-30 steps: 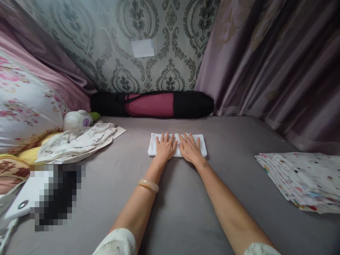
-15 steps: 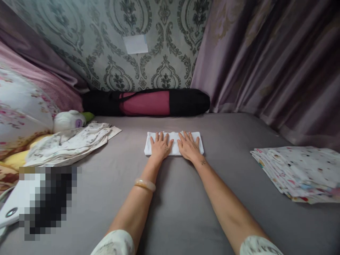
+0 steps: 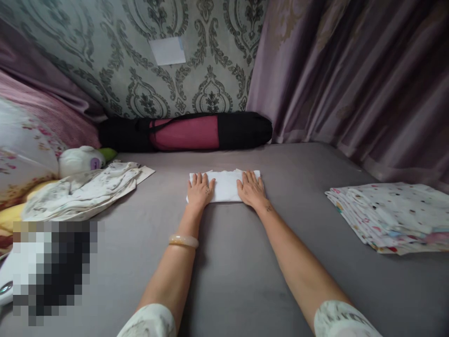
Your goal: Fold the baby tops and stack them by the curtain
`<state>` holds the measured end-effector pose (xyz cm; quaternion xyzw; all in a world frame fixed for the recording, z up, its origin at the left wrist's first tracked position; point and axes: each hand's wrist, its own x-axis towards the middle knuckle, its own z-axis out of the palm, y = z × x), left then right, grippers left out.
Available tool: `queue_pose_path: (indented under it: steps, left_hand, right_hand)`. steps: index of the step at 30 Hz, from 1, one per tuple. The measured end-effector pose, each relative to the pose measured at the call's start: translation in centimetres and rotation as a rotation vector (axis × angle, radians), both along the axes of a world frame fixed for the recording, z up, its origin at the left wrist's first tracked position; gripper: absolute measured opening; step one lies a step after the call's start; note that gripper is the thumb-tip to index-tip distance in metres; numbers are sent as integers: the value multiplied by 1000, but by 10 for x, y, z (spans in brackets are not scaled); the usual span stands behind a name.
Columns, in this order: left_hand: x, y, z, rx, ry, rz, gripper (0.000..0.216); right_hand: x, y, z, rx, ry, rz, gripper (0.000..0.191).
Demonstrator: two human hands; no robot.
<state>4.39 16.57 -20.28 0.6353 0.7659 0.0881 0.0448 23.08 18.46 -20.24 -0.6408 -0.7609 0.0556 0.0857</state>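
A white folded cloth (image 3: 226,186) lies flat on the grey bed sheet (image 3: 231,262), in the middle of the head view. My left hand (image 3: 200,189) rests palm down on its left end, fingers stretched out. On the right end lies my right hand (image 3: 251,188), also flat with its fingers extended. Both hands cover parts of the cloth, and its middle shows between them. Small folded edges stick up along the far side of the cloth.
A black and red long bag (image 3: 184,132) lies against the wall. Folded printed cloths (image 3: 396,215) are stacked at right. Rumpled patterned clothing (image 3: 84,192), a white plush toy (image 3: 80,160) and a blurred-out object (image 3: 56,271) are at left. Purple curtains (image 3: 301,70) hang at right.
My hands have slid apart, from near the middle of the cloth to its two ends, baring more of its centre. The view has shifted slightly.
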Motion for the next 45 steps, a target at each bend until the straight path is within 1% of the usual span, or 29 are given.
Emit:
queue_pose_path:
  steps: [4,9,11,18,22,25,28,30,32,36,38,41,45]
  left_hand:
    - [-10,1,-3,-9,-24,5,67]
    - [-26,0,-5,-16,-51,43,69]
    - [-32,0,-6,-32,-84,61,70]
    - [-35,0,-7,-56,-136,86,73]
    - [-36,1,-5,-40,-160,87,68]
    - [-39,1,-3,2,-180,84,62]
    - [-42,1,-2,60,-195,98,55]
    - [-44,1,-3,76,-197,97,52]
    - [-46,1,-4,70,-194,96,50]
    - [-50,2,-5,61,-195,140,49]
    - [-51,2,-6,81,-203,153,49]
    - [-53,1,-5,131,-228,168,50]
    - [-53,0,-4,170,-240,169,49]
  right_hand:
    - [4,4,-4,-25,-10,9,63]
    - [14,9,-7,-1,1,-62,66]
    - [18,11,-8,-14,-2,-66,66]
    - [21,11,-9,-34,1,-52,66]
    - [21,14,-7,-57,3,-62,66]
    - [22,16,-2,-91,-11,-58,67]
    - [22,16,1,-50,-45,-46,68]
    - [22,16,0,-36,-62,-46,69]
    - [22,17,-4,-55,-63,-54,70]
    - [24,19,-10,-62,-45,-60,70]
    - [24,19,-7,-79,-46,-63,69]
    - [17,14,3,-86,-59,-53,66]
    - [-2,3,11,-58,-35,35,60]
